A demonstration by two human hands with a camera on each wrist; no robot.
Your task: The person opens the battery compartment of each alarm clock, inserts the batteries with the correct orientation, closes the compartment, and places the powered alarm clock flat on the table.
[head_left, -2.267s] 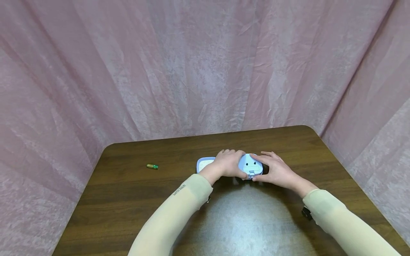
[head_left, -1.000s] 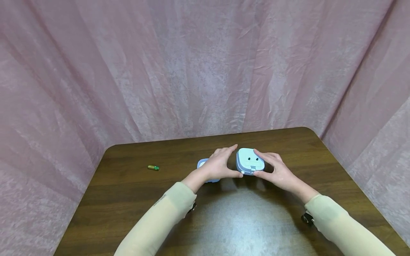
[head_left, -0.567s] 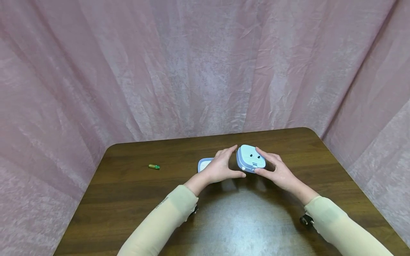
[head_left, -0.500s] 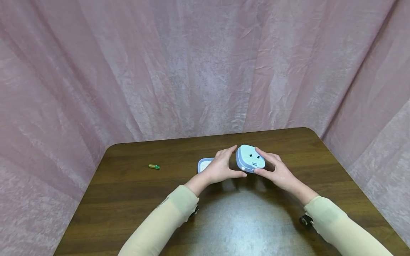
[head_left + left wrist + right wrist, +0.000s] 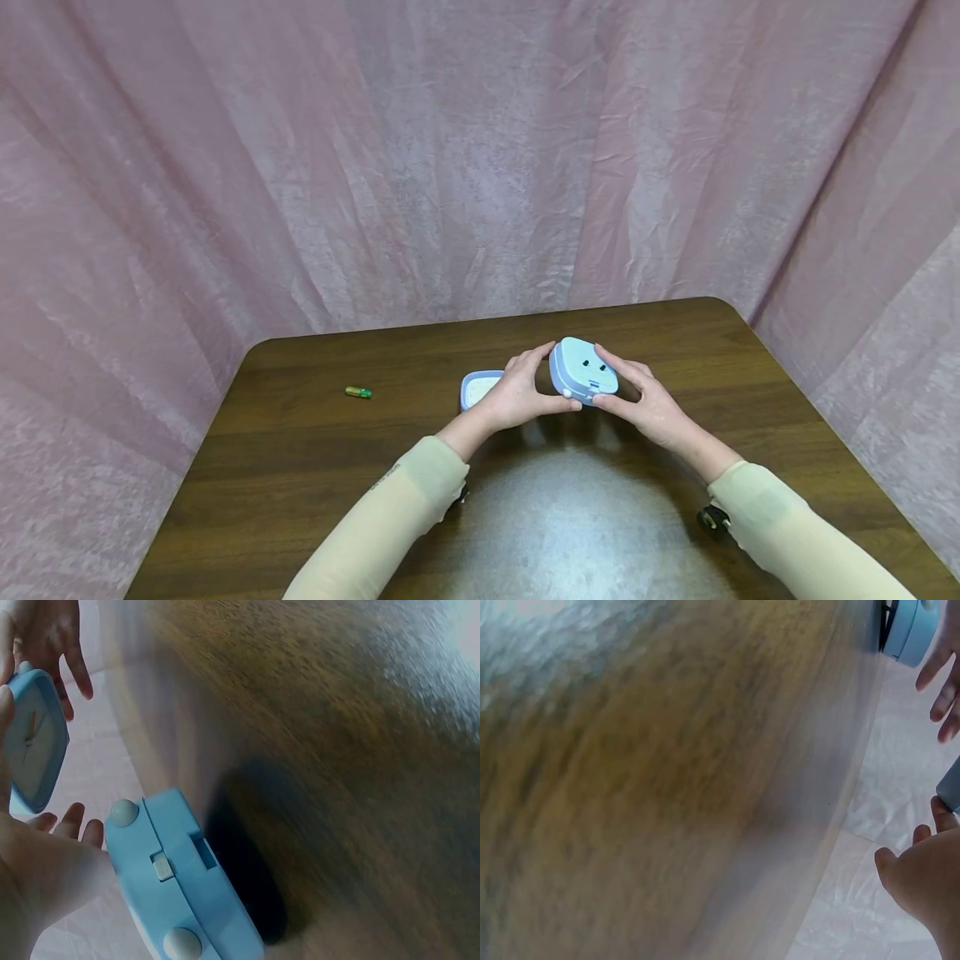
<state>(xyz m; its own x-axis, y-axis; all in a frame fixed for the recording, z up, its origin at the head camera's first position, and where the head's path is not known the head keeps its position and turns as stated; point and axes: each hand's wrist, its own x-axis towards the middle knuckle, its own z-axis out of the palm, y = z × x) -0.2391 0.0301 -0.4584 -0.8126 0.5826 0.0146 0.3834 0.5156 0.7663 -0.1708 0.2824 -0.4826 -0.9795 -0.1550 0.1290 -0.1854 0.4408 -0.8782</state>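
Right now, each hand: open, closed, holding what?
Left hand: thumb and fingers spread at the light-blue clock's left side; whether it grips cannot be told.
Right hand: holding that clock between thumb and fingers.

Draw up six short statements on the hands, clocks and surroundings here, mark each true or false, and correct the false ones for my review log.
1. The right hand grips the raised blue clock. True.
2. In the head view, the raised clock shows its dial. False: it shows its back; the dial appears in the left wrist view.
3. A second clock rests on the table, partly hidden by the left hand. True.
4. A small green-and-gold cylinder lies on the table. True.
5. That cylinder lies right of both clocks. False: it lies left of them.
6. The curtain is dark green. False: the curtain is pink.
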